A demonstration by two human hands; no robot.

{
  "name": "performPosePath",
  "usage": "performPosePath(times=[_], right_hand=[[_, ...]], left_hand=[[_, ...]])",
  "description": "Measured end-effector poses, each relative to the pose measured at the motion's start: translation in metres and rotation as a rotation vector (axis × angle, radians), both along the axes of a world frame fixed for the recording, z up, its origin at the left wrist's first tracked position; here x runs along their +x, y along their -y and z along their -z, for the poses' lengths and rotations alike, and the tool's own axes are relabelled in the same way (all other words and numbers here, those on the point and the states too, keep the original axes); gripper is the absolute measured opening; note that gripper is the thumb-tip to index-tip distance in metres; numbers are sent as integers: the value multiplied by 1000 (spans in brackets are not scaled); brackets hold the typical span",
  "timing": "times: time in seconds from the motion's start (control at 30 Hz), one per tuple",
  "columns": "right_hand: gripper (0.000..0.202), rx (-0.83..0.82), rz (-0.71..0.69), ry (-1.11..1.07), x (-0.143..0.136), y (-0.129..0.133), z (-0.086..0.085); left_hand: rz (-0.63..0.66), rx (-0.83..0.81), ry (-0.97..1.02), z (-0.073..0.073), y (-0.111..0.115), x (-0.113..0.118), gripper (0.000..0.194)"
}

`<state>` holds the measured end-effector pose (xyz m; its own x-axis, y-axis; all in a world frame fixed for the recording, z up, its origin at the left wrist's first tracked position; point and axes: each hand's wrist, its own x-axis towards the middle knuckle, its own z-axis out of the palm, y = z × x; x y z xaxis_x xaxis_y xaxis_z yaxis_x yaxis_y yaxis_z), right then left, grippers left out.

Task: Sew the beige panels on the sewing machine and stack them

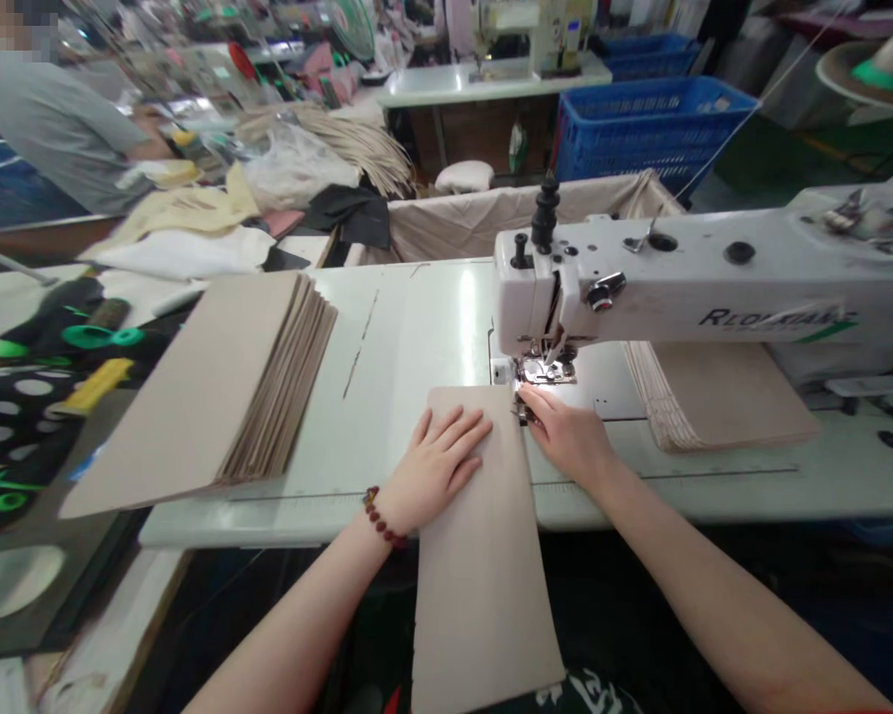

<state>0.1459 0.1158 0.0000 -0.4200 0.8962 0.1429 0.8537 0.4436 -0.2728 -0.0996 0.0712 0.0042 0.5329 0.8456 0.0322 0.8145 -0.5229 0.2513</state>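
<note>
A long beige panel [480, 585] lies on the pale sewing table [417, 327] and hangs over its front edge. Its far right corner is beside the needle area of a white sewing machine [685, 288]. My left hand [443, 461] rests flat on the panel, fingers apart. My right hand [566, 431] is at the panel's right edge, close to the presser foot [543, 369]; its fingertips are together, and what they hold, if anything, is too small to tell.
A tall stack of beige panels [186, 387] stands at the left, another stack [721, 392] under the machine arm. Behind are a cloth-lined bin [446, 223] and a blue crate [640, 124]. A person [60, 129] works at the far left.
</note>
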Motion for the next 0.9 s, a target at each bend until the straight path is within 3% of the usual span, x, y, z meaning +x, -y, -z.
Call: performPosePath(times=[0.2,0.9], right_hand=[[44,-9,23,-32,-2,-2,1],[55,24,34,65,-4,-2,3]], left_hand=[[12,-18,-16,0,-22,12,50],[-32,-52,57,0,-26,15,48]])
